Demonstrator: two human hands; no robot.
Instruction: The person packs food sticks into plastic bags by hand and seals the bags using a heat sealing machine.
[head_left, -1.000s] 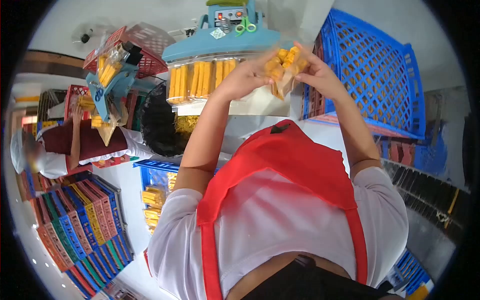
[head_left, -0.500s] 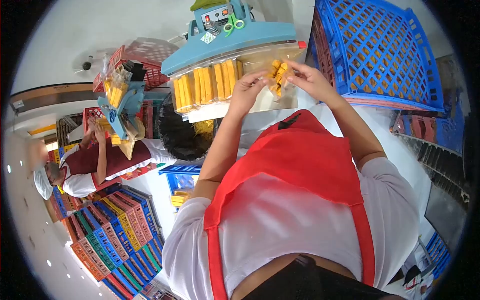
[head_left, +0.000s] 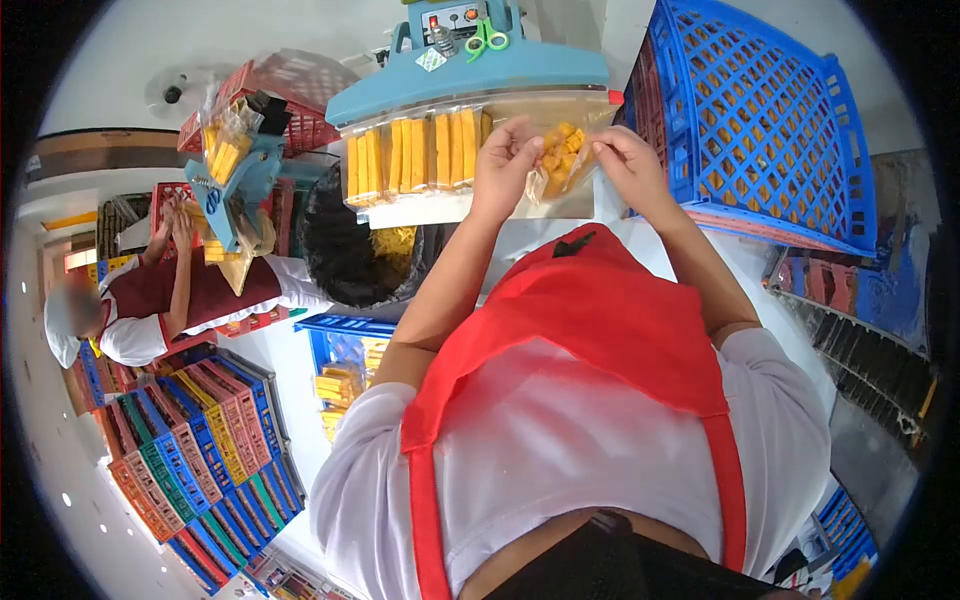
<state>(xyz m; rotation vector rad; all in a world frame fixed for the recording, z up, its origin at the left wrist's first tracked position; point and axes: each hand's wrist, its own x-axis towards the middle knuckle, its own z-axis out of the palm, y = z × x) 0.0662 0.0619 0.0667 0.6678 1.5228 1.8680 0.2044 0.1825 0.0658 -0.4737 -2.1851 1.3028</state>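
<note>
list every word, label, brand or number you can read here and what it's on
Nothing can be read with certainty.
White sticker on the teal machine: greenish marks, too small to read.
Control panel of that machine: small markings, too small to read.
Bag of yellow pieces between the hands: no readable print.
Stacked crates: any lettering is too small to make out.

Stacked multicoloured crates (head_left: 205, 450), black-lined bin (head_left: 335, 245), red crate (head_left: 308, 125); co-worker (head_left: 135, 340) in maroon apron (head_left: 222, 300)

Scissors (head_left: 487, 37) lie on the machine (head_left: 470, 78); bags (head_left: 407, 155) line its front edge's left half, another bag (head_left: 565, 160) before its right corner, left of a crate (head_left: 858, 150).
</note>
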